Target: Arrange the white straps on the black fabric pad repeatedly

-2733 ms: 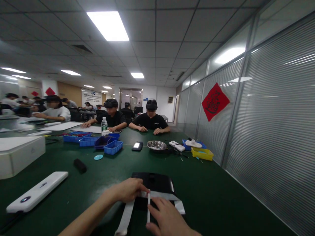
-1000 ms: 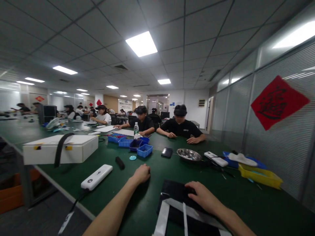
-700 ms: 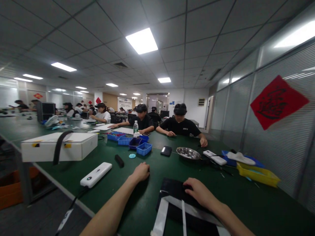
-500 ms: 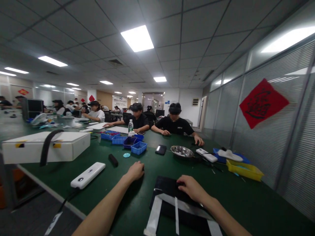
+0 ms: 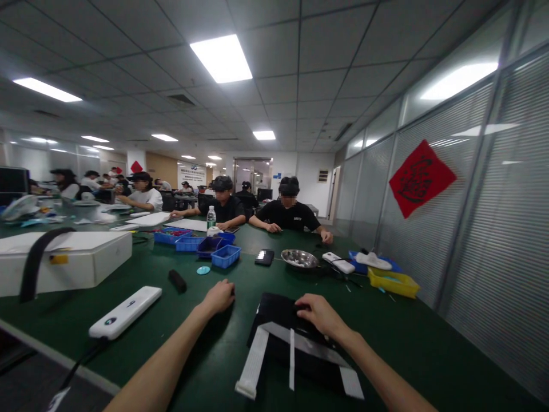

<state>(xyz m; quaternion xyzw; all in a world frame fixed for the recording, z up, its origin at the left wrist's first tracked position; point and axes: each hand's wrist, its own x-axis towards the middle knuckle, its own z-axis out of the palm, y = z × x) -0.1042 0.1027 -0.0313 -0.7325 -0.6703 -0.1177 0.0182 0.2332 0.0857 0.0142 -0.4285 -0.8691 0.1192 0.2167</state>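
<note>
My left hand rests on the green table with its fingers curled inward. Its fingertips are turned away, so anything inside them is hidden. Just right of it lies a flat black piece with white elastic straps fixed across it. Over the black piece's upper right corner is my right hand, fingers bent and thumb tucked below. Something dark shows between those fingers, but I cannot tell it from the black surface.
A white power bank with a cable, a short black object and a white box lie left. Beyond are blue bins, a phone, a metal bowl and a yellow tray. Two people in black sit opposite.
The camera view has turned to the right, so everything appears farther left. Both my hands keep nearly the same places on the table and on the black piece.
</note>
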